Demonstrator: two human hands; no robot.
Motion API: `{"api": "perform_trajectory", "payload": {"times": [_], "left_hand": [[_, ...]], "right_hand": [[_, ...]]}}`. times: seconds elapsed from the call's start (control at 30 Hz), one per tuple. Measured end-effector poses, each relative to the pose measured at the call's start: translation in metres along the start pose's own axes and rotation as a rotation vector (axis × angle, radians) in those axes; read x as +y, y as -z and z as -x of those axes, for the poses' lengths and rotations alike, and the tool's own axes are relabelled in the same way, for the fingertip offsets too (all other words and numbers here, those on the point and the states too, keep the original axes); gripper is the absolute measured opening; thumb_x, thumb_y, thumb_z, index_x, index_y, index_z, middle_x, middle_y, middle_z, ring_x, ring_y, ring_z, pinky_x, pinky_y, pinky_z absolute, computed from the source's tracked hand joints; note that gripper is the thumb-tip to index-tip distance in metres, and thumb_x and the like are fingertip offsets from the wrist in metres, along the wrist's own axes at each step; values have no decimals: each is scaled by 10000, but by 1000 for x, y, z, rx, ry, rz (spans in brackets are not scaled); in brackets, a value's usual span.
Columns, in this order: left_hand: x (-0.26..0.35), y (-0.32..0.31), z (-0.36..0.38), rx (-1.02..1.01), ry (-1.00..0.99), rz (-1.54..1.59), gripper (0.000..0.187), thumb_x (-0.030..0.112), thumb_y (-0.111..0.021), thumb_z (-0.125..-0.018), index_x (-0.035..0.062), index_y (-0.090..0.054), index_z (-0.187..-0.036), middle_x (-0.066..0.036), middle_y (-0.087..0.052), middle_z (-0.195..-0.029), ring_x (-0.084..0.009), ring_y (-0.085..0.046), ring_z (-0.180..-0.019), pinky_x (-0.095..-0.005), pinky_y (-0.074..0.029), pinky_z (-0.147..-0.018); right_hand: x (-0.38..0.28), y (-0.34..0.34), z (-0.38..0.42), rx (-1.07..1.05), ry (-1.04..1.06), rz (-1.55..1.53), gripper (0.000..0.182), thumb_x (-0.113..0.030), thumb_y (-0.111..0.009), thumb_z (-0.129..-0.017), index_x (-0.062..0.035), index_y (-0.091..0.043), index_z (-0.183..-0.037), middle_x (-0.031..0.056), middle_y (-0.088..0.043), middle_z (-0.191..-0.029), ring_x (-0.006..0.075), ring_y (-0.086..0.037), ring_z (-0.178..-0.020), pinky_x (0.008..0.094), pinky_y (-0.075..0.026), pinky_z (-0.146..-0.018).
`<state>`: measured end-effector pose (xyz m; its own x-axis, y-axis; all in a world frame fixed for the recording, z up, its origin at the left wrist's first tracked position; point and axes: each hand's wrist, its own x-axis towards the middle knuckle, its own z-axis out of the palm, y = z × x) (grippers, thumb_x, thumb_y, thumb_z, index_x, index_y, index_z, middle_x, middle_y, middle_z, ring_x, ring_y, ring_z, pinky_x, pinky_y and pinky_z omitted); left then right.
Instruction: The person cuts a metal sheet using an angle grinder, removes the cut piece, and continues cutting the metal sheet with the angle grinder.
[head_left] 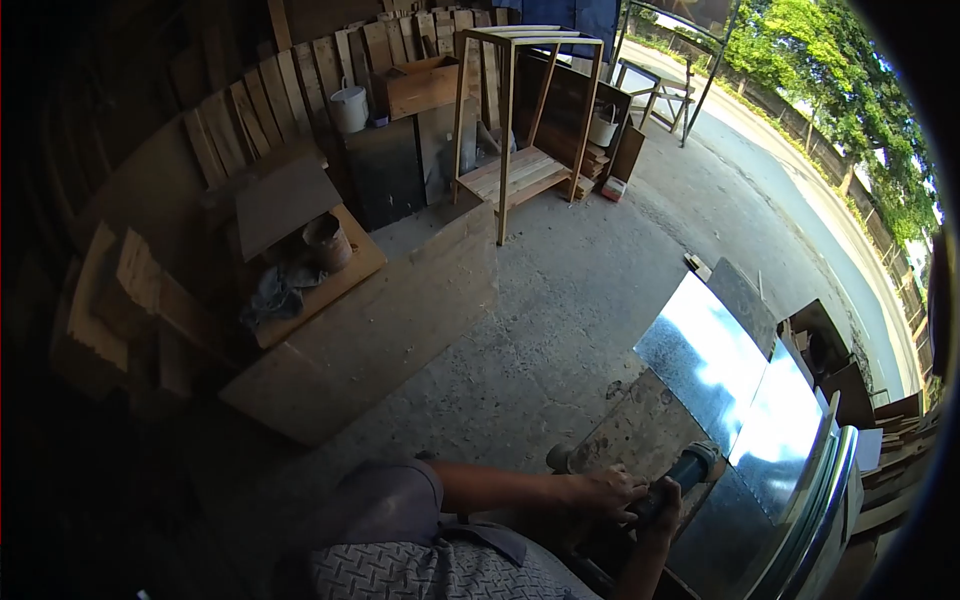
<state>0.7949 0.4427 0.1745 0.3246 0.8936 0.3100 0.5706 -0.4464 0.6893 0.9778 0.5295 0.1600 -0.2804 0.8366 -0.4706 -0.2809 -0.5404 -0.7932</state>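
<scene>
A dark green angle grinder (690,470), its metal head pointing up and right, is held just in front of my body. Wrapped around its body is my right hand (660,505). My left hand (612,492) reaches across from the left, its bent fingers closed against the grinder's rear part; the exact grip is small and dark. Beneath and beyond the tool lies a stained, worn board (645,425). Shiny metal sheets (700,345) lie right beside it, reflecting bright light.
A wooden frame stand (505,130) rises from the concrete floor (560,290). At left, a large board (400,330) lies near a bucket (328,243) and a rag (285,292). Planks (300,90) lean on the wall. Long strips and a pipe (825,510) lie at right.
</scene>
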Motion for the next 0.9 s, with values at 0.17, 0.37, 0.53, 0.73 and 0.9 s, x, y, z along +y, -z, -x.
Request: {"api": "perform_trajectory", "payload": {"times": [0.17, 0.37, 0.53, 0.73, 0.9], "left_hand": [[-41, 67, 45, -154, 61, 99, 484, 338, -617, -901, -53, -545, -1177, -256, -566, -1232, -435, -598, -1071, -477, -462, -950], [-109, 119, 115, -147, 109, -13, 627, 426, -567, -947, -1, -456, -1392, -216, -405, -1498, -420, -501, -1287, -473, -415, -1067], [-198, 227, 253, 50, 699, 22, 675, 536, -456, -1006, 40, -415, -1460, -204, -360, -1552, -383, -405, -1396, -470, -344, -1137], [-236, 279, 254, -10, 758, -26, 611, 506, -466, -1011, 35, -486, -1399, -195, -446, -1488, -379, -457, -1352, -475, -376, -1110], [-289, 303, 170, -193, 631, 69, 540, 456, -515, -1003, 25, -548, -1326, -191, -542, -1382, -382, -540, -1256, -471, -426, -1050]], "right_hand": [[42, -78, -6, 165, 53, 53, 235, -259, -726, -818, -79, -580, -861, 8, -575, -715, 158, -568, -587, 291, -496, -575], [58, -61, -98, 340, 268, 573, 518, -343, -789, -760, -16, -545, -1079, 136, -638, -809, 285, -660, -680, 398, -563, -626], [33, -44, -129, 984, 338, 1481, 758, -347, -785, -791, -76, -408, -1389, 211, -676, -1071, 380, -681, -991, 474, -548, -835], [54, -6, -160, 1162, -6, 1650, 924, -435, -735, -850, -137, -209, -1549, 210, -407, -1492, 379, -539, -1266, 529, -521, -914], [52, -45, -149, 1190, -123, 1731, 842, -417, -654, -922, -87, -207, -1555, 213, -247, -1580, 365, -501, -1310, 520, -545, -885]]}}
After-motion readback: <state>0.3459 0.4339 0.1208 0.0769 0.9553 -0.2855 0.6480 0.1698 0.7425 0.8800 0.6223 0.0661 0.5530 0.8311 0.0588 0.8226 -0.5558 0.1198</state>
